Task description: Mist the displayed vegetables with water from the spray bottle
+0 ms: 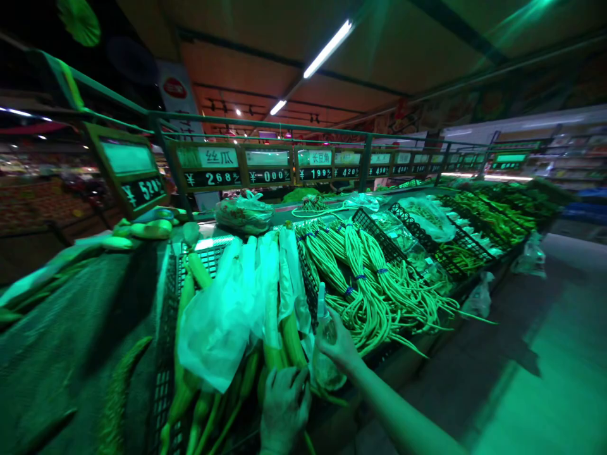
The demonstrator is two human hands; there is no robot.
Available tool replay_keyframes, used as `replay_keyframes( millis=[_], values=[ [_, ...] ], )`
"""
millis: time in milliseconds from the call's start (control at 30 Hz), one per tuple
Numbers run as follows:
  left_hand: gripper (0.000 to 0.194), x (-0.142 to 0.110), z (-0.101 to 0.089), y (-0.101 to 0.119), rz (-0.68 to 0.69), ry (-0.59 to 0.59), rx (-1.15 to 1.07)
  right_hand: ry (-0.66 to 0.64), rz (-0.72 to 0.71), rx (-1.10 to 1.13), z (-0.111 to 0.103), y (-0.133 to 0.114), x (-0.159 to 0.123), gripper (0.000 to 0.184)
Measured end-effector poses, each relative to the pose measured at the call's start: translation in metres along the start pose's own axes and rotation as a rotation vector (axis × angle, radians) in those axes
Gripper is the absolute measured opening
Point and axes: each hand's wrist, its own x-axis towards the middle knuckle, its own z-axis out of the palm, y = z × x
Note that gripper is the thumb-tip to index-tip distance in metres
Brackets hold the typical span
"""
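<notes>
My right hand (pixel 339 344) is wrapped round a clear spray bottle (pixel 329 373), its nozzle pointing up. It is held in front of the bundled long beans (pixel 351 272). My left hand (pixel 284 407) is closed, its fingers curled over the lower end of a loofah gourd (pixel 293 341); the fingertips are partly hidden. Several loofah gourds lie side by side in a black crate (pixel 164 398), their upper parts covered with white wrapping (pixel 222 322).
Left of the crate, a dark mat (pixel 71 354) holds a bumpy bitter gourd (pixel 121 392). Price signs (pixel 211 167) hang on a rail behind. Crates of greens (pixel 493 212) run off to the right. Plastic bags (pixel 481 297) hang along the front edge beside the floor (pixel 559 341).
</notes>
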Motion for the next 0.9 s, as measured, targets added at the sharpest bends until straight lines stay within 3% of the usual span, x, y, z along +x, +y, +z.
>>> replay_keyframes(
  millis=[167, 267, 367, 467, 600, 667, 767, 900],
  values=[
    [0.025, 0.002, -0.004, 0.0, 0.006, -0.111, 0.072, -0.062, 0.002, 0.057, -0.016, -0.021, -0.001, 0.075],
    [0.024, 0.004, -0.008, 0.0, -0.027, -0.183, 0.098, -0.196, 0.018, 0.239, -0.038, -0.038, -0.012, 0.068],
    [0.022, 0.012, -0.014, 0.014, -0.12, -0.255, 0.088, -0.371, 0.206, 0.49, -0.061, -0.045, -0.031, 0.057],
    [0.022, 0.027, -0.01, 0.046, -0.262, -0.306, 0.076, -0.47, 0.397, 0.589, -0.078, -0.036, -0.05, 0.054],
    [0.022, 0.054, 0.024, 0.101, -0.333, -0.372, 0.044, -0.529, 0.406, 0.661, -0.098, -0.013, -0.066, 0.059],
    [0.021, 0.068, 0.047, 0.122, -0.382, -0.393, 0.064, -0.487, 0.414, 0.666, -0.116, -0.001, -0.066, 0.058],
    [0.023, 0.087, 0.074, 0.14, -0.484, -0.383, 0.154, -0.355, 0.448, 0.569, -0.159, 0.016, -0.06, 0.053],
    [0.028, 0.098, 0.097, 0.147, -0.589, -0.32, 0.293, -0.216, 0.478, 0.463, -0.232, 0.04, -0.049, 0.055]
  ],
)
